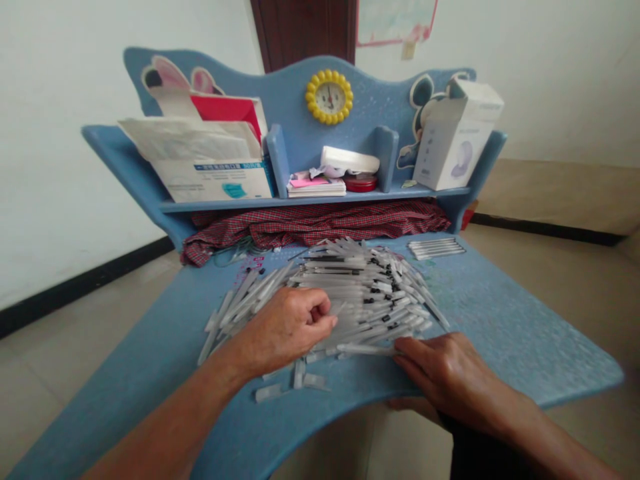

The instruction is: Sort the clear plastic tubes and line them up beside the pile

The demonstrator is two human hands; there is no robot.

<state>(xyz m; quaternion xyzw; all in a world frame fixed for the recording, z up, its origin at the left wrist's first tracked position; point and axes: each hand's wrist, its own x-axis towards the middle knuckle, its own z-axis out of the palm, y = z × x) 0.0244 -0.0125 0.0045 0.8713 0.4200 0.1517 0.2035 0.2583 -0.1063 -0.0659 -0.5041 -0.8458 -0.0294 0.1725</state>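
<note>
My left hand (pixel 295 323) is closed in a pinch over the middle of a pile of pen parts. A small translucent pen cap (pixel 341 309) pokes out beyond its thumb and finger. At the front edge of the pile, my right hand (pixel 445 367) pinches the right end of a frosted pen barrel (pixel 367 349), which lies nearly level and points left. Frosted barrels (pixel 345 293), some with dark refills or black parts, are heaped between and behind the hands. Loose clear caps (pixel 316 382) lie on the blue desk (pixel 520 327) in front of my left hand.
A neat row of pens (pixel 436 248) lies at the back right. Behind the pile is bunched checked cloth (pixel 310 223). The blue shelf above holds a mask box (pixel 220 180), a white carton (pixel 457 140) and a red tin (pixel 361 183). The desk's front edge curves inward.
</note>
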